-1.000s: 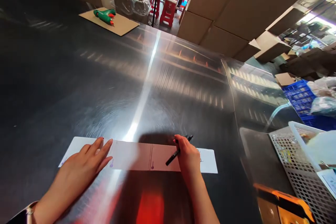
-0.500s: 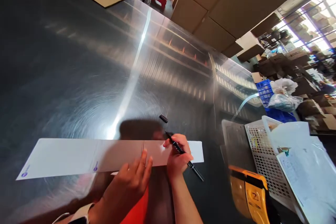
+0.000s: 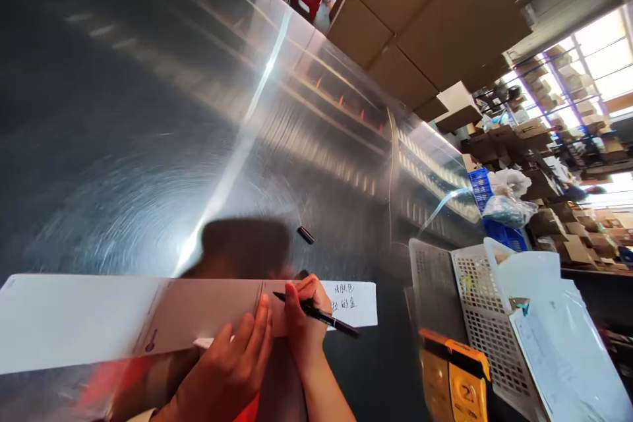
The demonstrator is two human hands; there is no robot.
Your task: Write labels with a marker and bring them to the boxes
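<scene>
Stretching across the near part of the dark table [image 3: 123, 145], a white paper strip [image 3: 198, 310] lies under the left hand [image 3: 232, 359], whose fingers rest almost straight on it, gripping nothing that I can see. Just beside it, the right hand [image 3: 304, 323] is curled around a black pen [image 3: 341, 325], with a black cap [image 3: 305, 235] beyond, handwriting [image 3: 344, 297] on the strip's right end, then a white basket [image 3: 499, 283].

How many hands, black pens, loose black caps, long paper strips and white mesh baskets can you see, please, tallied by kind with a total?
Left hand and right hand: 2
Black pen: 1
Loose black cap: 1
Long paper strip: 1
White mesh basket: 1
Total: 6
</scene>
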